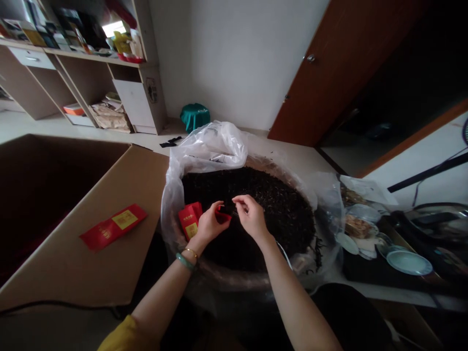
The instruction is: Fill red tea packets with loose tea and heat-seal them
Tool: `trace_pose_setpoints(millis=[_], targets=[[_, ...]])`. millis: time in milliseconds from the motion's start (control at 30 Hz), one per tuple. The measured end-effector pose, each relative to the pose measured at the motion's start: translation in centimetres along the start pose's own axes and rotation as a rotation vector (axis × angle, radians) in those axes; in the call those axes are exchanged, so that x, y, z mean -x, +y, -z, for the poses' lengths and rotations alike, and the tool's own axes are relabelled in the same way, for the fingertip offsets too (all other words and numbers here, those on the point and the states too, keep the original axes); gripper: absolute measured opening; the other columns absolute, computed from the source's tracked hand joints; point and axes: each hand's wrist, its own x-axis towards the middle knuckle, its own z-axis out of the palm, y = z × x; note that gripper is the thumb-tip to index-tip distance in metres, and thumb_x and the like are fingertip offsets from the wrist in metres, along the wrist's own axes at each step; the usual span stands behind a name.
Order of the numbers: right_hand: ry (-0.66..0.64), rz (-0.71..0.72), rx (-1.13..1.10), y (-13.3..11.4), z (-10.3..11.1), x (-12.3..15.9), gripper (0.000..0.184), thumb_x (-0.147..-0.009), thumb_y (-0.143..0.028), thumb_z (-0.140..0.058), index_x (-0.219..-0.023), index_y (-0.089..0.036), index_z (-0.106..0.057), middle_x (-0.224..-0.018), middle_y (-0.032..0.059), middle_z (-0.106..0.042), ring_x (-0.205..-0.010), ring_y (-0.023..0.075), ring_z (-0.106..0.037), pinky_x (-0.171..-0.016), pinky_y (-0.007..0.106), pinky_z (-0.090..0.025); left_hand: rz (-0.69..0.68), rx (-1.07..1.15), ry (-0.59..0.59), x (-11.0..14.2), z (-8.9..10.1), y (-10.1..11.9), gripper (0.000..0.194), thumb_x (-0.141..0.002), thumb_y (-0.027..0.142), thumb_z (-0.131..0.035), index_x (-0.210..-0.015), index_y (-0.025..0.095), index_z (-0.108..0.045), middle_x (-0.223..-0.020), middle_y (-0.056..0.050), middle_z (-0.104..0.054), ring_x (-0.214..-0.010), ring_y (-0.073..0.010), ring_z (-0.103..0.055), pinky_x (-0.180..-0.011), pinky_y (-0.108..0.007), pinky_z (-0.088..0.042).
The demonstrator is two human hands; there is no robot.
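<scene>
- Small red, paper-like packet (224,220) was in the left hand (207,227), above the left half of the round, plastic-lined tub (234,282); its mouth looked open.
- Left fingers were curled around the packet, thumb and forefinger bent at its mouth; exact grip partly hidden.
- Right hand (252,218) was just beside it, thumb and forefinger drawn close together, other fingers curled in; could not tell whether a bit of anything was pinched there.
- Step in hand, judged: opening or handling the packet's mouth over the dark loose leaves (281,200).
- Next move, judged: called for a steady left grip, the mouth kept wide, and right fingertips lined up with it; a tilt could crease or close it.
- Dark, dry-looking leaves filled much of the tub; some bits lay near its right edge.
- More red packets with a yellow label (190,217) lay at the tub's left edge, beside the left hand.
- Crumpled clear plastic liner (219,144) stood up along the far-left edge.
- One red packet with a yellow square label (116,225) lay flat on the brown cardboard box flap (126,273), between the flap's left and right edges.
- Green bundle (195,117) sat by the wall, beyond the tub's far edge.
</scene>
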Motion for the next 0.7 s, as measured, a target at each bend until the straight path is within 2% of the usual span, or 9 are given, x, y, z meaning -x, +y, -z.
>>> trace_pose_setpoints(millis=[67, 200, 333, 433, 533, 700], targets=[[0.000, 0.056, 0.108, -0.1, 0.5, 0.3, 0.025, -0.087, -0.012, -0.044, -0.097, -0.021, -0.065, -0.095, 0.0065, -0.068, -0.091, 0.0191, -0.060, -0.082, 0.035, -0.051, -0.021, 0.057, 0.024, 0.0, -0.1, 0.0, 0.060, -0.064, 0.021, -0.072, -0.120, 0.022, -0.050, -0.105, -0.005, -0.067, -0.087, -0.0183, -0.066, -0.080, -0.031, -0.053], [-0.240, 0.162, 0.269, -0.7, 0.0, 1.2, 0.026, -0.084, -0.009, -0.050, -0.098, -0.022, -0.069, -0.095, 0.0057, -0.069, -0.095, 0.0221, -0.054, -0.089, 0.040, -0.048, -0.055, 0.086, 0.038, 0.0, -0.2, -0.6, 0.068, -0.062, 0.017, -0.072, -0.125, 0.019, -0.046, -0.101, -0.006, -0.065, -0.088, -0.0188, -0.064, -0.081, -0.032, -0.052], [-0.345, 0.130, 0.429, -1.4, -1.3, 1.7, 0.024, -0.081, -0.015, -0.060, -0.103, -0.016, -0.067, -0.101, 0.0116, -0.063, -0.098, 0.0258, -0.052, -0.087, 0.042, -0.050, -0.070, 0.058, 0.050, 0.0, -0.4, -1.1, 0.067, -0.064, 0.007, -0.064, -0.127, 0.018, -0.045, -0.100, -0.007, -0.065, -0.088, -0.0185, -0.064, -0.079, -0.032, -0.051], [-0.334, 0.017, 0.469, -0.8, -1.6, 1.8, 0.023, -0.080, -0.018, -0.062, -0.103, -0.014, -0.067, -0.105, 0.0137, -0.056, -0.095, 0.0244, -0.056, -0.085, 0.039, -0.052, -0.067, -0.035, 0.021, -0.1, -0.3, -1.1, 0.057, -0.064, 0.009, -0.067, -0.118, 0.018, -0.053, -0.102, -0.008, -0.066, -0.091, -0.0216, -0.063, -0.080, -0.035, -0.051], [-0.301, -0.084, 0.407, 0.7, -1.1, 1.9, 0.018, -0.081, -0.014, -0.059, -0.096, -0.017, -0.069, -0.100, 0.0093, -0.056, -0.084, 0.0183, -0.060, -0.082, 0.034, -0.052, -0.050, -0.122, -0.027, -0.3, -0.2, -0.7, 0.040, -0.064, 0.018, -0.073, -0.102, 0.017, -0.062, -0.095, -0.008, -0.068, -0.088, -0.0236, -0.062, -0.078, -0.035, -0.050], [-0.264, -0.159, 0.213, 2.3, 1.0, 1.5, 0.014, -0.073, -0.008, -0.064, -0.080, -0.018, -0.070, -0.083, 0.0041, -0.063, -0.075, 0.0156, -0.063, -0.073, 0.029, -0.053, 0.019, -0.075, -0.113, -0.3, 0.4, 0.2, 0.030, -0.066, 0.038, -0.076, -0.086, 0.017, -0.067, -0.076, -0.001, -0.068, -0.070, -0.0182, -0.062, -0.068, -0.028, -0.046]])
